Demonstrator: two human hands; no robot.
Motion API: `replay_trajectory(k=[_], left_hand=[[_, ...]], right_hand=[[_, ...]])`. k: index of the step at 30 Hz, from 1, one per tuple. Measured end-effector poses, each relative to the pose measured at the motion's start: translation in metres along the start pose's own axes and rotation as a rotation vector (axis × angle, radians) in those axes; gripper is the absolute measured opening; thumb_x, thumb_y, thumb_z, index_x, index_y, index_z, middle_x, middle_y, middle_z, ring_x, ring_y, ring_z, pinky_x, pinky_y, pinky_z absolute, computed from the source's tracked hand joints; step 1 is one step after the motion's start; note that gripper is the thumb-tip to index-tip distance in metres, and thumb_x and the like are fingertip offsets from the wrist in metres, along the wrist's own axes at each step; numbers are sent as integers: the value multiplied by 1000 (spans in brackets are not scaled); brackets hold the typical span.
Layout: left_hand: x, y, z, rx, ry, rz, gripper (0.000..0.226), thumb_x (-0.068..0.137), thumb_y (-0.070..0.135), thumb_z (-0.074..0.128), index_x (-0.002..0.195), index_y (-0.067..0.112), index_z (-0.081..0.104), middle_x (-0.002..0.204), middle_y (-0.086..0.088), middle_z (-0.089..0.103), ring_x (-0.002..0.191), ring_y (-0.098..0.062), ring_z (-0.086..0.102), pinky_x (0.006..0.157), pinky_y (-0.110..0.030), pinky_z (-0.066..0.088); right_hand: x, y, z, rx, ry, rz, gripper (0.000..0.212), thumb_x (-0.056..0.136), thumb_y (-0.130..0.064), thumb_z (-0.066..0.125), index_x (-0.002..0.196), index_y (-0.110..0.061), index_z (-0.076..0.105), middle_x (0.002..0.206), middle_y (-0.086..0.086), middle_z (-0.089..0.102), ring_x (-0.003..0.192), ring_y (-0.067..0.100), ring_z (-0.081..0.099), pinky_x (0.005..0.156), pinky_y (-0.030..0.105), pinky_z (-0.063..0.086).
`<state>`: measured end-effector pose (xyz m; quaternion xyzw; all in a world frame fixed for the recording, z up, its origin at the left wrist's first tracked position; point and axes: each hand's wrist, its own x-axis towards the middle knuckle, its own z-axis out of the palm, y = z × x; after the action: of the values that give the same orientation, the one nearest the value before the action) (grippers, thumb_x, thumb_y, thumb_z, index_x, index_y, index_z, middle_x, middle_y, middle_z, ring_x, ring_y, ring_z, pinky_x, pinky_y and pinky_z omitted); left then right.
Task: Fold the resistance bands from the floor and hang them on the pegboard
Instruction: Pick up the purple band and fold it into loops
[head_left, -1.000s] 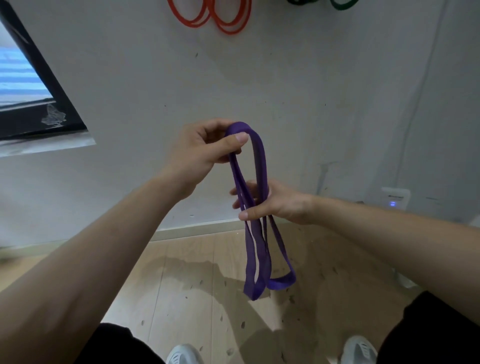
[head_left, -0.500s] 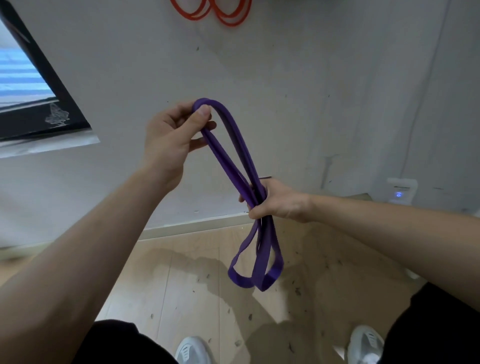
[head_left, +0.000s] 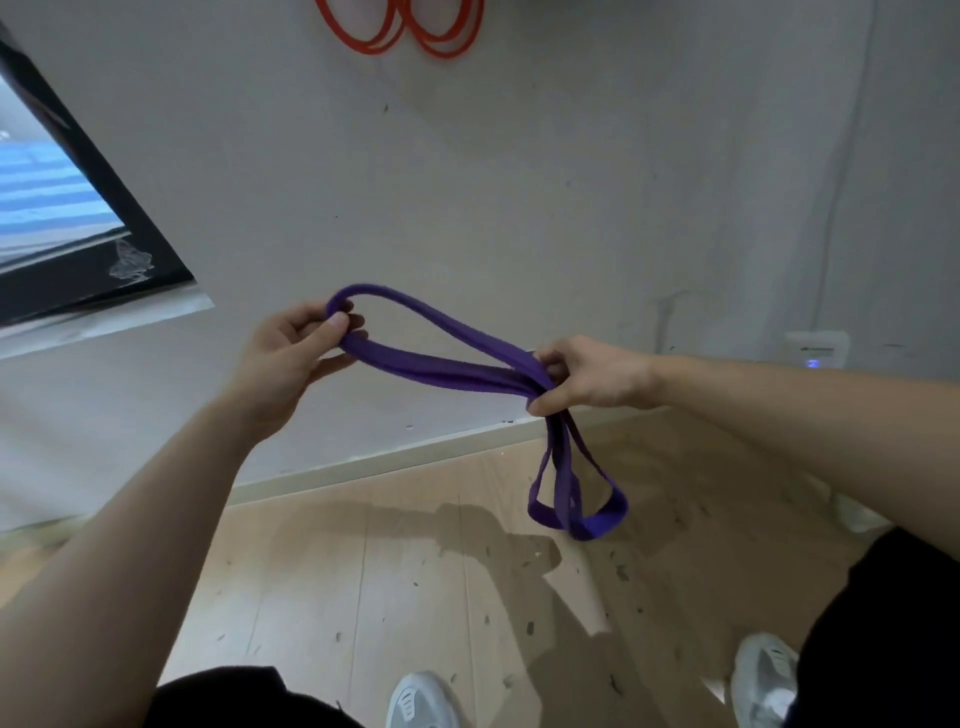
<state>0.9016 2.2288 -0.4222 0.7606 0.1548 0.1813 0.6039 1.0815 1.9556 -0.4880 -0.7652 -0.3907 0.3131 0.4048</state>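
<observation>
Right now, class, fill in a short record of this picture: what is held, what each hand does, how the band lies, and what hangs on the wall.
held thing: purple band
left hand: pinches the looped end
right hand: grips the gathered strands
band shape: spans both hands; loops dangle below the right hand
wall: red bands hanging at the top edge
task state: purple band not yet hung

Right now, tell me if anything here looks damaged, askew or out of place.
The purple band looks intact: left hand pinches its looped end, right hand grips the bunched middle. Small dark specks litter the wooden floor, and a whitish scuffed patch marks the window frame corner.
</observation>
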Motion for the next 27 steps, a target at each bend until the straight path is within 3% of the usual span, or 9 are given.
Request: replay_trajectory(k=[7, 11, 13, 16, 21, 23, 25, 27], left_hand=[[-10, -37, -13, 405, -333, -180, 28, 88, 5, 70, 116, 9, 69, 112, -6, 74, 109, -25, 68, 97, -38, 53], [-12, -39, 4, 517, -428, -220, 42, 73, 22, 83, 112, 15, 71, 106, -2, 76, 101, -19, 72, 93, -34, 56], [-12, -35, 16, 522, -421, -193, 51, 66, 34, 84, 112, 17, 71, 108, 1, 76, 100, -14, 72, 97, -34, 55], [-9, -21, 41, 536, -388, -61, 49, 74, 37, 83, 119, 22, 68, 113, 8, 73, 102, -5, 69, 94, -27, 55], [-13, -10, 92, 633, -483, 94, 77, 73, 47, 84, 140, 27, 54, 126, 14, 64, 115, 0, 60, 98, -24, 50], [-13, -11, 107, 620, -508, 166, 64, 74, 44, 85, 130, 24, 61, 116, 10, 69, 108, -3, 64, 98, -30, 51], [-11, -7, 114, 625, -492, 226, 44, 74, 45, 85, 107, 21, 69, 96, 1, 73, 92, -15, 68, 90, -41, 54], [-10, 1, 114, 634, -483, 220, 38, 73, 44, 86, 97, 19, 71, 86, -5, 72, 80, -22, 67, 80, -43, 54]], right_hand=[[-14, -7, -21, 126, 100, -67, 30, 84, -5, 79, 112, 0, 70, 109, 19, 74, 101, 32, 72, 97, 38, 57], [-18, -18, -19, 123, 150, -111, 30, 81, -6, 82, 108, -4, 70, 103, 17, 77, 98, 34, 74, 91, 39, 60], [-19, -23, -15, 73, 183, -130, 30, 79, -6, 85, 105, -6, 71, 98, 14, 78, 91, 29, 75, 84, 37, 62], [-20, -29, -8, -81, 188, -158, 31, 75, -9, 88, 103, -8, 75, 91, 9, 78, 79, 16, 73, 79, 35, 62], [-22, -37, -7, -171, 155, -203, 41, 72, -10, 90, 106, -10, 67, 88, 4, 79, 81, 21, 75, 78, 37, 62], [-23, -39, -7, -160, 132, -218, 43, 71, -7, 90, 103, -7, 62, 82, 3, 78, 75, 18, 74, 70, 33, 61], [-24, -40, -7, -161, 115, -231, 45, 72, -7, 90, 102, -6, 57, 77, 2, 75, 67, 12, 68, 62, 24, 53], [-25, -39, -9, -138, 92, -227, 46, 74, -7, 89, 104, -5, 55, 80, 9, 73, 68, 12, 66, 61, 25, 53]])
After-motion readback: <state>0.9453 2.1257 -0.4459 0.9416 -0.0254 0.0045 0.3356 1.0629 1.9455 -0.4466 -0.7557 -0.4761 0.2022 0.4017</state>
